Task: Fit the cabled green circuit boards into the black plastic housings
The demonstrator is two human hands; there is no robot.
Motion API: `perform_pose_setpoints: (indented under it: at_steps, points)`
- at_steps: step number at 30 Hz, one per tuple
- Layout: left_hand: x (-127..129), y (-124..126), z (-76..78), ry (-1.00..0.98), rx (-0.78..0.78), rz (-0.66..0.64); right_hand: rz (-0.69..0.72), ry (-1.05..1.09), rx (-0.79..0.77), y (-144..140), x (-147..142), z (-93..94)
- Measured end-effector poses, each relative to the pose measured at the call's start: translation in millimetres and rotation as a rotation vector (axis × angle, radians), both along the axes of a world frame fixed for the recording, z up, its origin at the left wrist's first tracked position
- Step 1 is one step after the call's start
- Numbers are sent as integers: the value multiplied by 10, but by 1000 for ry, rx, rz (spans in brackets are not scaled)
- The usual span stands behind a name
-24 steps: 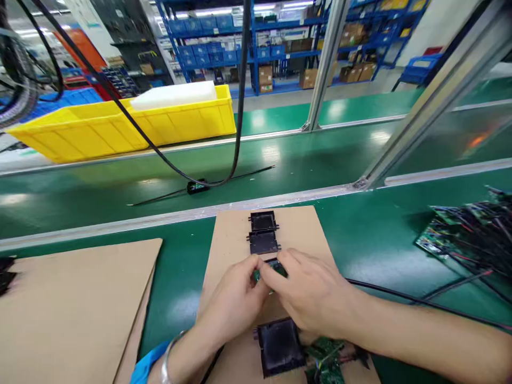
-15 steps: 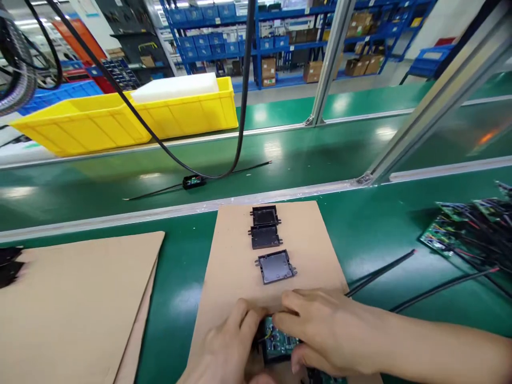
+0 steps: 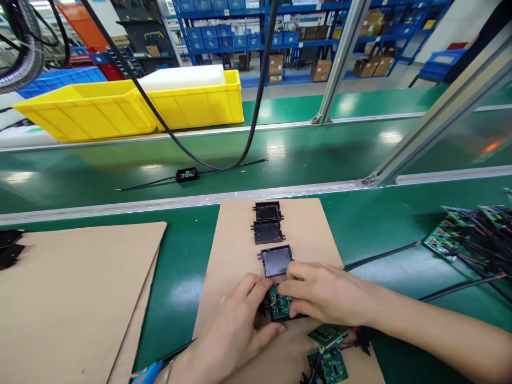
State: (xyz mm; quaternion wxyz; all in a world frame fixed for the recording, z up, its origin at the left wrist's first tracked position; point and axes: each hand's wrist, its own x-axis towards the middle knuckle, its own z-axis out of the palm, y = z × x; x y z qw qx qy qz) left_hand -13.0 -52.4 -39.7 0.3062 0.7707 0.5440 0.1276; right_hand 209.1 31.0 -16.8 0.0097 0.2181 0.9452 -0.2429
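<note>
While board (image 3: 280,305) between fingers (image 3: 288,288), shelf labels (image 3: 301,45) unreadable

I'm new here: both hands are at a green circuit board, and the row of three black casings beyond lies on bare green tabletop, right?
No: the head view shows the three black casings on a cardboard sheet, with left hand and right hand at the circuit board.

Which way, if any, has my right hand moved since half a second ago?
Yes, forward: your right hand is now nearer the metal strip across the bench.
</note>
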Motion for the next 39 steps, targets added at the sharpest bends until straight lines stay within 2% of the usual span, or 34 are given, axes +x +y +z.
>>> perform_pose_setpoints:
  at_steps: [5, 10, 16, 25, 29, 31, 33, 35, 39]
  points:
    - [36, 0, 23, 35, -3, 10, 12, -56, 122, -60, -42, -56]
    - [64, -13, 19, 87, 3, 12, 2, -38, 210, -111, -67, -10]
    - [58, 8, 43, 88, -18, 2, 35, -33, 179, -75, -124, 47]
    - [25, 10, 98, -7, -27, 8, -6, -20, 122, -85, -94, -39]
    - [-103, 72, 217, -28, -186, 56, 4, -2, 67, -49, -87, -44]
    - [-130, 111, 286, 19, -295, 44, 14, 16, 35, -36, -82, -48]
    - [-105, 122, 326, 36, -336, 26, 5, 32, 18, -35, -74, -60]
    - [-43, 89, 318, 21, -253, 28, -18, 53, 19, -43, -66, -81]
    - [68, -40, 171, 87, 276, -23, -42, 78, 42, -63, -55, -134]
